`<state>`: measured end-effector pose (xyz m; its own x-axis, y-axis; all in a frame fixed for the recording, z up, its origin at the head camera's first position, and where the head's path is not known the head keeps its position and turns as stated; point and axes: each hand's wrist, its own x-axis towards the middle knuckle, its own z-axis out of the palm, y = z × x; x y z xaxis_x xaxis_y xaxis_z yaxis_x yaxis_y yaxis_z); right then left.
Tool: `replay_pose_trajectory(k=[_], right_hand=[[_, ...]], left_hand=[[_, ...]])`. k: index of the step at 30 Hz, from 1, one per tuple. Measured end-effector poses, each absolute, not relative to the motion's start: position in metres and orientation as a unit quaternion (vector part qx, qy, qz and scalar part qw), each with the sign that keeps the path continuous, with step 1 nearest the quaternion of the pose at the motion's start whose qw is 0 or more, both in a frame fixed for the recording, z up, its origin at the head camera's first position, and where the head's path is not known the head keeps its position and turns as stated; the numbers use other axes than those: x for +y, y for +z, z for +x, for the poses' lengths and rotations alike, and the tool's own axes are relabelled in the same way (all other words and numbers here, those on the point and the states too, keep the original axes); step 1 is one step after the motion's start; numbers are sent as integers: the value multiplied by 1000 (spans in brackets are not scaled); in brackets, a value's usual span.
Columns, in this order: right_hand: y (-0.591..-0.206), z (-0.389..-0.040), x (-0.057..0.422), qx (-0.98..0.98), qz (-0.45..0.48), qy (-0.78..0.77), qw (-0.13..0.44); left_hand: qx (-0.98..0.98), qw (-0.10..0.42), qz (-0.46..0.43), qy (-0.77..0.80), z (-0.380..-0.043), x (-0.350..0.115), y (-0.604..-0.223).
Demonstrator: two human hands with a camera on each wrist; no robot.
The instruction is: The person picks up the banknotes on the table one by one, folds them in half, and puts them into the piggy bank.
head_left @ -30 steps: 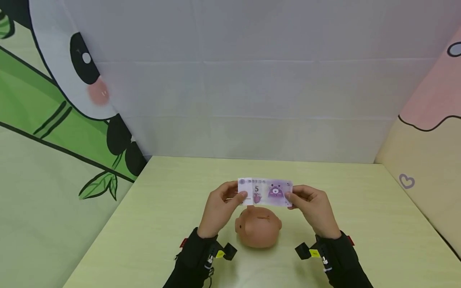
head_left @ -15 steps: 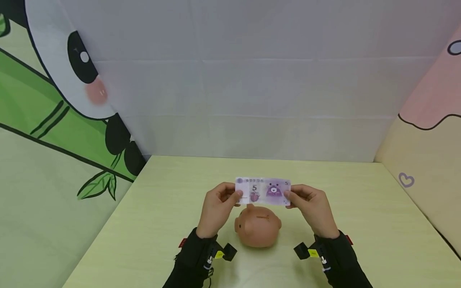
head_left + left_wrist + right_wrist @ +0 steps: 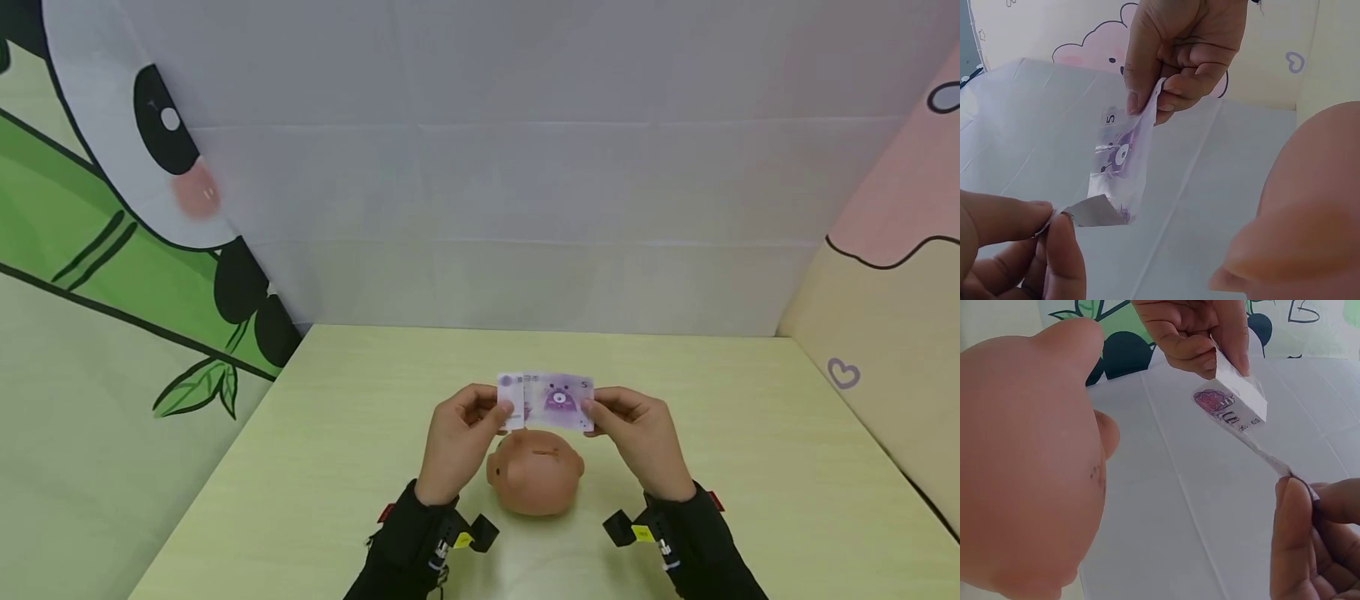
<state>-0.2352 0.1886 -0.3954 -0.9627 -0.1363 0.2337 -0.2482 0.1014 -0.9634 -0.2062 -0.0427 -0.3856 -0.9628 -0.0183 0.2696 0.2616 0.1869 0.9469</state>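
Between my two hands, above the table, is a purple play banknote (image 3: 558, 403) marked 5 with a cartoon bear-like figure. My left hand (image 3: 459, 439) pinches its left end between thumb and fingers. The right end is pinched by my right hand (image 3: 643, 435). A sharp crease near the left end shows in both wrist views, where the note (image 3: 1124, 147) bends at an angle and covers part of its print. Just below the note, on the table, stands a brown piggy bank (image 3: 536, 479) with a slot in its top. Neither hand touches it.
The light wooden table (image 3: 360, 392) reaches back to a pale cloth backdrop (image 3: 525, 192). Cartoon-printed panels (image 3: 877, 358) stand at both sides. Each wrist carries a small black camera (image 3: 483, 533) on a black sleeve.
Over the last half second, the flat banknote has become folded near its left end. My hands have drawn closer together, the right one moving left. The piggy bank stays in place.
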Motion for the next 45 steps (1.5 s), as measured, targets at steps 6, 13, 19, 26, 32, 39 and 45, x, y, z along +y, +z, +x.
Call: replay_pose_trajectory(k=[6,13,19,26,32,39,45], right_hand=[[-396,-232,183,-739,124,661,49],[-398,-231,176,-729,112,674,39],[-399,-230,170,-729,109,675,37],[-400,-228,165,-725,122,677,36],[-402,-226,161,-735,127,665,36],[-405,-225,160,-726,145,671,37],[-408,-225,158,-725,152,670,45]], left_hand=[[-761,118,-91,-632,-204,-39,-384],[-762,123,-109,-627,-202,-35,-389],[-767,137,-113,-616,-200,-28,-389],[-783,171,-116,-587,-200,-22,-392],[-784,175,-131,-581,-199,-19,-394],[-784,190,-149,-572,-196,-16,-394],[-787,200,-157,-563,-196,-12,-396]])
